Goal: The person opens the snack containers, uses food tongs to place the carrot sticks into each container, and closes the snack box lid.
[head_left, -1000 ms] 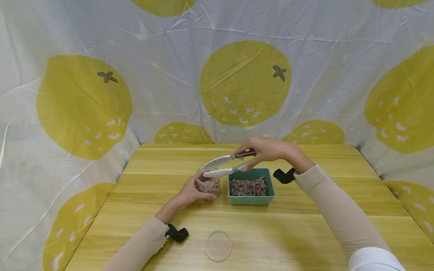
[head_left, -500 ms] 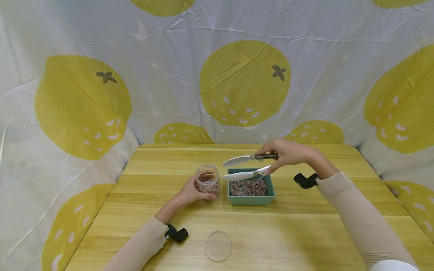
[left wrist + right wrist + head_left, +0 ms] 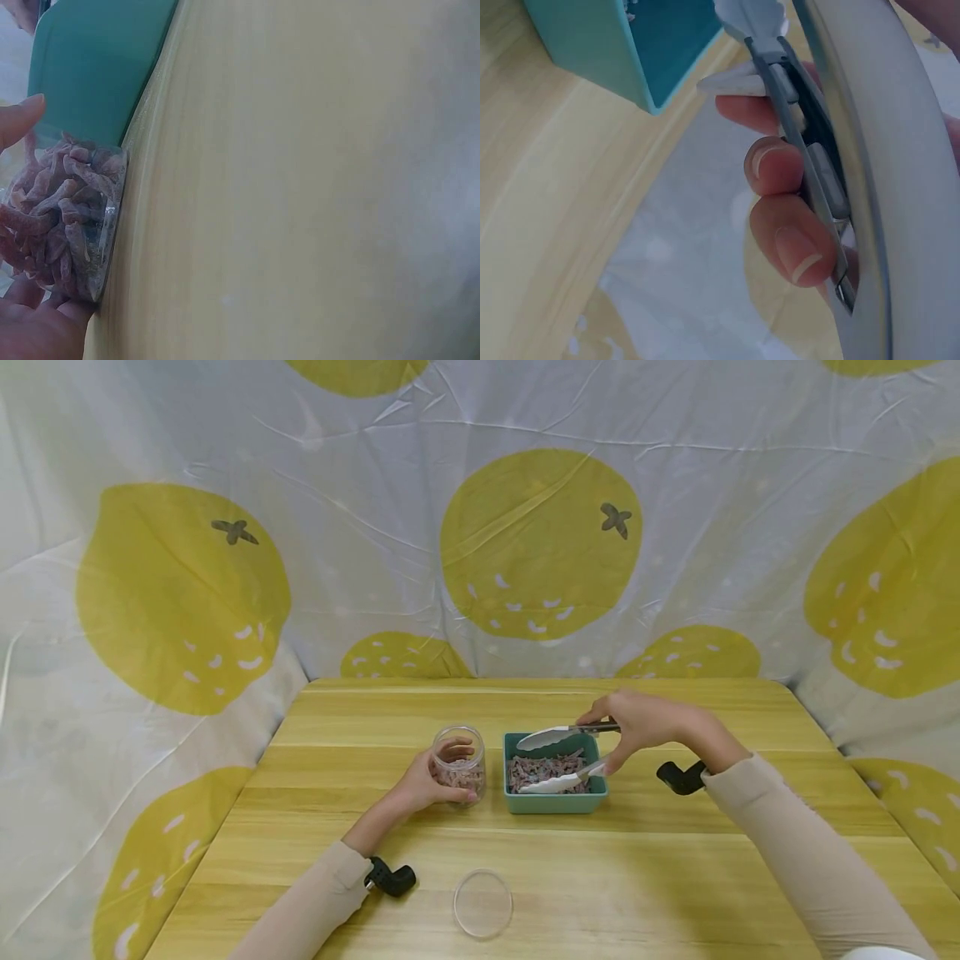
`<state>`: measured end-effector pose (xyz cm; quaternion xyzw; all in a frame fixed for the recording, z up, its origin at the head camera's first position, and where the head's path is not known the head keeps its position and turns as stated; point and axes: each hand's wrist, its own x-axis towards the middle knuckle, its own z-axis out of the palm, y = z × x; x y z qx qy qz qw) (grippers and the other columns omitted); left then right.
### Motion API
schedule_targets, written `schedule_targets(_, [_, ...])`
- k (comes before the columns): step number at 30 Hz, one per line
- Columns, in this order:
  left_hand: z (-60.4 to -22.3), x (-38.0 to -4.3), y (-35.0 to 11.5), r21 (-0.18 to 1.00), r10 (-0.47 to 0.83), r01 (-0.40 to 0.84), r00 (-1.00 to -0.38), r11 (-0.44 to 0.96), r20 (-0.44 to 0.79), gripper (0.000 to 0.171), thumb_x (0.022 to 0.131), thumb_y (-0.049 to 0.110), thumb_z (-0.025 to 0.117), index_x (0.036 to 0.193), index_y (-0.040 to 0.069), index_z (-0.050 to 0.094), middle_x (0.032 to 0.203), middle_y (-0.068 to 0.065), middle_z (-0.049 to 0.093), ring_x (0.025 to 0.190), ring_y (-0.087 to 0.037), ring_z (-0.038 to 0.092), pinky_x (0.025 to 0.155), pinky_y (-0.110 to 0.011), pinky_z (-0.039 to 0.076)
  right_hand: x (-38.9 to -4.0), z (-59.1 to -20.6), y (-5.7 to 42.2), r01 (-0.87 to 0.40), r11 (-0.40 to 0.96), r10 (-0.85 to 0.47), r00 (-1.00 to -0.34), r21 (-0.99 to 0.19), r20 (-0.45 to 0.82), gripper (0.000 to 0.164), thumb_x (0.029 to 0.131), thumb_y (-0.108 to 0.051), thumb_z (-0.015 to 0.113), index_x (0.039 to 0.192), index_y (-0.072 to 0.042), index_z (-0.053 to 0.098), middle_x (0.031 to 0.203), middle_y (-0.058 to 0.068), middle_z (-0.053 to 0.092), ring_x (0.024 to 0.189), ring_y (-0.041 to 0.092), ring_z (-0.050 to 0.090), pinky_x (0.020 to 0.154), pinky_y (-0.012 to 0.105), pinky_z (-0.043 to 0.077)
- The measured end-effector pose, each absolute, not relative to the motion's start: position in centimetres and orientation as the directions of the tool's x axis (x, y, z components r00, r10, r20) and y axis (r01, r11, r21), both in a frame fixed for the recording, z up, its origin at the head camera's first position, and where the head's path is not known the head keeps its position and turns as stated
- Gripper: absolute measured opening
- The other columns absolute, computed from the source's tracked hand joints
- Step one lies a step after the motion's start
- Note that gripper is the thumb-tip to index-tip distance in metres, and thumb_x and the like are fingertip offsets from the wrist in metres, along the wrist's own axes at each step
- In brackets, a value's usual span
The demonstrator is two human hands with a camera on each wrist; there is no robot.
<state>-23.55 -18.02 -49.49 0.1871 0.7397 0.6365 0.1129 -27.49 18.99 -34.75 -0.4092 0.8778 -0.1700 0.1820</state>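
Note:
My left hand (image 3: 420,785) grips a clear jar (image 3: 459,768) with fingers behind it and thumb in front. Dried reddish-brown strips (image 3: 60,210) fill its lower part in the left wrist view. Right of the jar stands a teal box (image 3: 555,803) holding more of these strips (image 3: 543,767). My right hand (image 3: 645,722) holds a pair of tongs (image 3: 551,785) with pale tips over and partly inside the box, their arms spread. In the right wrist view, fingers (image 3: 795,240) curl round a tong arm. Nothing shows between the tong tips.
A clear round lid (image 3: 483,904) lies on the wooden table (image 3: 637,893) near its front. Behind the table hangs a cloth (image 3: 375,543) printed with yellow fruit. Black wrist cameras (image 3: 393,878) sit on both sleeves.
The right hand has carried the tongs from over the jar's mouth rightward, then lowered them into the teal box. The left hand and jar have stayed in place.

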Motion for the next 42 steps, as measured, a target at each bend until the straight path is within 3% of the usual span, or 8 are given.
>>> schedule_targets(16, [-49.7, -23.7, -18.1, 0.984, 0.424, 0.143, -0.902, 0.108, 0.084, 0.083, 0.071, -0.009, 0.086, 0.142, 0.008, 0.048, 0.140, -0.016, 0.055, 0.130, -0.030, 0.050, 0.099, -0.026, 0.047, -27.0, -36.2, 17.3, -0.661, 0.651, -0.755, -0.614, -0.372, -0.230, 0.075, 0.073, -0.032, 0.090, 0.130, 0.007, 0.060, 0.128, 0.018, 0.064, 0.115, 0.033, 0.062, 0.092, 0.043, 0.053])
schedule_targets(24, [-49.9, -23.7, -18.1, 0.982, 0.424, 0.154, -0.901, 0.112, 0.093, 0.082, 0.071, -0.009, 0.086, 0.142, 0.008, 0.049, 0.139, -0.016, 0.055, 0.129, -0.030, 0.051, 0.099, -0.027, 0.047, -27.1, -36.5, 16.9, -0.667, 0.645, -0.762, -0.595, -0.374, -0.255, 0.072, 0.075, -0.030, 0.090, 0.128, 0.010, 0.062, 0.110, 0.016, 0.066, 0.088, 0.023, 0.064, 0.072, 0.030, 0.051])
schedule_targets(33, [-49.7, -23.7, -18.0, 0.984, 0.425, 0.147, -0.901, 0.105, 0.089, 0.082, 0.071, -0.008, 0.086, 0.142, 0.008, 0.049, 0.138, -0.016, 0.056, 0.129, -0.030, 0.051, 0.098, -0.027, 0.047, -27.2, -36.6, 17.3, -0.653, 0.632, -0.772, -0.577, -0.418, -0.267, 0.067, 0.078, -0.027, 0.087, 0.128, 0.010, 0.062, 0.121, 0.020, 0.064, 0.107, 0.033, 0.062, 0.083, 0.037, 0.053])
schedule_targets(42, [-49.6, -23.7, -18.1, 0.984, 0.430, 0.137, -0.900, 0.111, 0.077, 0.083, 0.071, -0.008, 0.086, 0.143, 0.009, 0.048, 0.138, -0.014, 0.056, 0.128, -0.028, 0.052, 0.097, -0.029, 0.048, -27.4, -36.8, 17.5, -0.644, 0.600, -0.795, -0.545, -0.474, -0.265, 0.056, 0.082, -0.022, 0.084, 0.126, 0.009, 0.064, 0.121, 0.021, 0.065, 0.104, 0.033, 0.065, 0.082, 0.037, 0.055])
